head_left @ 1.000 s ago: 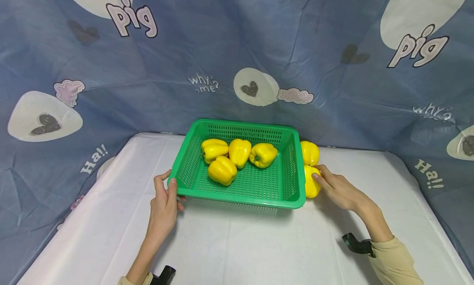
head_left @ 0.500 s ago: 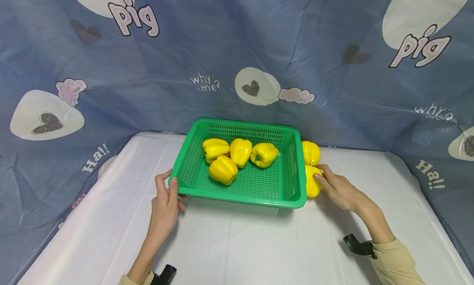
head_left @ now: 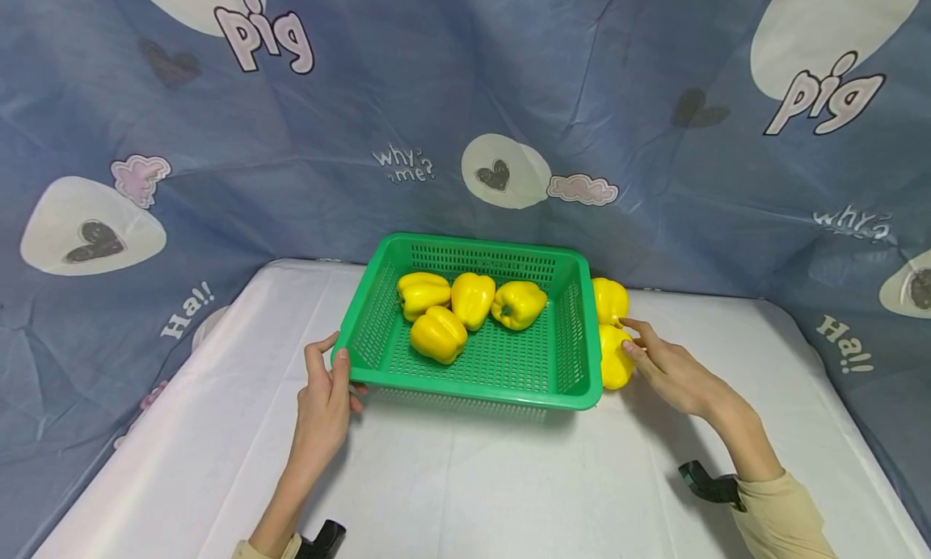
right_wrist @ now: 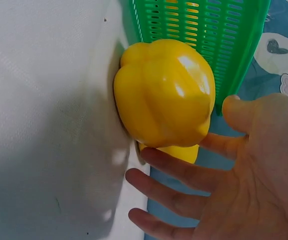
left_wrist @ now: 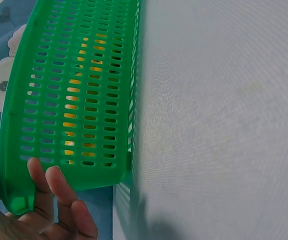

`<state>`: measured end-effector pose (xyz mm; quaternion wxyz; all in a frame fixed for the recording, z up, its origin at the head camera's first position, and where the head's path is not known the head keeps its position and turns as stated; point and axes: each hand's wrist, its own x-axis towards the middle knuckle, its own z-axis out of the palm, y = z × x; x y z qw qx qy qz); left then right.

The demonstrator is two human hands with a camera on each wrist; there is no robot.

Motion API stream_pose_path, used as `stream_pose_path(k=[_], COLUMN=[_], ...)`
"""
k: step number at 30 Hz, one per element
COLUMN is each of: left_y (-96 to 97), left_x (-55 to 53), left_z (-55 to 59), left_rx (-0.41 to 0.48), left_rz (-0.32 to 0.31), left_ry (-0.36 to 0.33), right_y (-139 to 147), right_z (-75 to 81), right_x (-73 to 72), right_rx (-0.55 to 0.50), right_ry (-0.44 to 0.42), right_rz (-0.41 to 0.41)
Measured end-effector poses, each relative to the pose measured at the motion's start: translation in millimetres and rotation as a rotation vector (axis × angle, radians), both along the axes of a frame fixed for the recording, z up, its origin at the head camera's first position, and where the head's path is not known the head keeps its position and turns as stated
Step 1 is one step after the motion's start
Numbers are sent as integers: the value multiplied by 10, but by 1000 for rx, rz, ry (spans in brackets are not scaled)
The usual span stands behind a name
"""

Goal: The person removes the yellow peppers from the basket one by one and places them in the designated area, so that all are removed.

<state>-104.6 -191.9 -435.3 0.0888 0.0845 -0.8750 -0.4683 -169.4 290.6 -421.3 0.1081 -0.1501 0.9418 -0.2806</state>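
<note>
A green perforated plastic basket [head_left: 480,391] holds several yellow bell peppers [head_left: 438,335]. My left hand [head_left: 322,405] grips its near left corner, thumb on top of the rim and fingers curled beneath; the left wrist view shows those fingertips [left_wrist: 59,182] against the outer wall. Outside the right wall, a near bell pepper [right_wrist: 166,92] lies on the table close to the basket. My right hand [head_left: 676,375] is beside it with fingers spread, thumb lifted off its side and fingertips at its far end. A far bell pepper [head_left: 609,299] sits just behind, mostly hidden in the right wrist view.
The white-covered table [head_left: 494,486] extends in front and to both sides. A blue printed cloth [head_left: 407,74] rises right behind the basket and along both sides. Black wrist cameras [head_left: 709,485] sit at the sleeve cuffs.
My right thumb and fingers have loosened and drawn slightly away from the near bell pepper, showing more of it. The left hand and basket stay put.
</note>
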Motion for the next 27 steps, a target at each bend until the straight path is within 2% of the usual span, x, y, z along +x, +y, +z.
stream_pose_path(k=[19, 27], left_y=[7, 7], left_x=[1, 1], left_z=[22, 18], left_rx=[3, -1], left_rz=[-4, -3], left_ry=[-2, -4], right_y=[-116, -228], right_z=[137, 177], right_x=[55, 59], right_rx=[54, 7], right_ry=[114, 223], right_rz=[-60, -79])
